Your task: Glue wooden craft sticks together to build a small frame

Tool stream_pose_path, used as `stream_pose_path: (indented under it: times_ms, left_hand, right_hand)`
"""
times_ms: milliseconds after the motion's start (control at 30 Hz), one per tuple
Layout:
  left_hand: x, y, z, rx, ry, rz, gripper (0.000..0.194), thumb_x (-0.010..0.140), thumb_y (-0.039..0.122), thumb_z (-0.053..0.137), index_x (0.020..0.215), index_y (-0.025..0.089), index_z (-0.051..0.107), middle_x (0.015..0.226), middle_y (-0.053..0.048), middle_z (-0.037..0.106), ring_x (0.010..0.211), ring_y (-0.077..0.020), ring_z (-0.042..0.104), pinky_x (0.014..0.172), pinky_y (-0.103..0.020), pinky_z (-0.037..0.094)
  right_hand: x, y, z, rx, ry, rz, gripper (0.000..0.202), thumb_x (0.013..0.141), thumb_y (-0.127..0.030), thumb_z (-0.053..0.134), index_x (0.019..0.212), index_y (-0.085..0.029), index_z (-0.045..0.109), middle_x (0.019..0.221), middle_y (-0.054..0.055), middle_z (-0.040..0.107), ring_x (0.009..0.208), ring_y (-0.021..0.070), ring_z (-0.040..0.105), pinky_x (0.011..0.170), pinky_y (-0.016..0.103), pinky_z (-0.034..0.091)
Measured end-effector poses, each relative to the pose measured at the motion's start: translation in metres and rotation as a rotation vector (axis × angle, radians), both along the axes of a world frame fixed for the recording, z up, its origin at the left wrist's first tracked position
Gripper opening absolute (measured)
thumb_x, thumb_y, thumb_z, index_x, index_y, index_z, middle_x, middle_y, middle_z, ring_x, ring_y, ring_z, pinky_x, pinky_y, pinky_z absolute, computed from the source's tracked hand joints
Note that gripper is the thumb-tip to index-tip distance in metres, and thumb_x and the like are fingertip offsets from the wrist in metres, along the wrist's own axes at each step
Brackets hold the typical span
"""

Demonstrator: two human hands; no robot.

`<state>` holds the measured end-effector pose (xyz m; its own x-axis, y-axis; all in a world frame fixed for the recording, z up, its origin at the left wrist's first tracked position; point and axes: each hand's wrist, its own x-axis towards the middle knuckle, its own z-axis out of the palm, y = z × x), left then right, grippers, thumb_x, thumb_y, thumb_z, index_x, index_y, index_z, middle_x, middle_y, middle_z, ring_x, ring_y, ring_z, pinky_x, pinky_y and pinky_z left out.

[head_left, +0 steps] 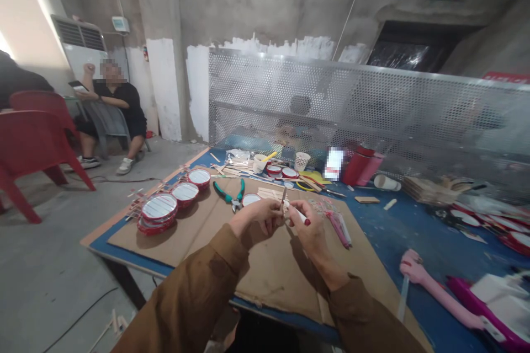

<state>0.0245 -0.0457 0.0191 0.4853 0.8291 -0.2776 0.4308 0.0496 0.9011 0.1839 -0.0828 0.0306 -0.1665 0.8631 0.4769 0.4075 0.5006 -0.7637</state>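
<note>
Both hands meet over a cardboard sheet (186, 242) on the blue table. My left hand (263, 216) is closed, pinching a thin flat stick (284, 194) that points upward. In my right hand (308, 226) is a white pen-like tool with a dark red end (303, 218), its other end close to the left fingertips. Whether the tip touches the stick, I cannot tell. Beyond the left hand lie teal-handled pliers (232, 196), with their jaws toward me, and a round white disc (250, 199) partly hidden by the hand.
Red-rimmed round pieces (159, 209) stand at the left. Cups (302, 161), wooden sticks and a phone (333, 164) line the back, before a perforated metal screen (265, 99). Red bottles (359, 165) and a pink glue gun (439, 292) are at right. A person (116, 94) sits far left.
</note>
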Motion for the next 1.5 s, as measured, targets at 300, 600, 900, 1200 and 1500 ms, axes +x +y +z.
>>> stream_pose_path:
  times_ms: [300,600,900,1200,1500]
  left_hand:
    - [-0.0006,0.0039,-0.0062,-0.004,-0.013,-0.005,0.014,0.09,0.02,0.041,0.079,0.015,0.048,0.05,0.004,0.053,0.04,-0.01,0.056,0.042,-0.018,0.045]
    - [-0.0007,0.0025,-0.0038,-0.021,-0.057,0.008,0.017,0.093,0.022,0.043,0.078,0.015,0.048,0.049,0.004,0.054,0.036,-0.0095,0.055,0.038,-0.016,0.044]
    - [0.0006,0.002,-0.0019,-0.026,-0.02,0.025,0.016,0.09,0.023,0.045,0.076,0.015,0.048,0.05,0.003,0.054,0.037,-0.0106,0.055,0.04,-0.019,0.045]
    - [-0.0005,0.005,-0.0048,-0.028,-0.04,0.0,0.014,0.09,0.024,0.046,0.08,0.015,0.05,0.054,0.002,0.055,0.038,-0.0121,0.055,0.04,-0.021,0.046]
    - [-0.0006,0.0027,-0.0031,-0.021,-0.012,-0.001,0.011,0.091,0.02,0.039,0.085,0.015,0.047,0.055,0.003,0.054,0.041,-0.0115,0.057,0.044,-0.022,0.048]
  right_hand:
    - [0.0001,-0.0006,0.0006,0.004,-0.036,0.008,0.029,0.085,-0.047,0.048,0.085,-0.02,0.062,0.073,0.005,0.068,0.062,0.0199,0.062,0.055,0.03,0.045]
    - [0.0001,-0.0021,0.0019,-0.009,-0.039,0.016,0.03,0.085,-0.047,0.048,0.085,-0.02,0.062,0.074,0.005,0.068,0.06,0.0193,0.062,0.053,0.029,0.044]
    - [0.0005,-0.0003,-0.0002,-0.022,-0.015,0.033,0.03,0.085,-0.046,0.048,0.087,-0.02,0.062,0.075,0.005,0.069,0.063,0.0201,0.063,0.053,0.029,0.045]
    - [-0.0006,-0.002,0.0021,-0.017,-0.016,0.029,0.027,0.084,-0.044,0.049,0.085,-0.02,0.062,0.071,0.004,0.068,0.06,0.0194,0.062,0.054,0.029,0.044]
    - [0.0016,-0.0016,0.0028,-0.001,-0.022,-0.033,0.029,0.084,-0.045,0.048,0.085,-0.019,0.062,0.064,0.003,0.065,0.058,0.0189,0.06,0.054,0.028,0.043]
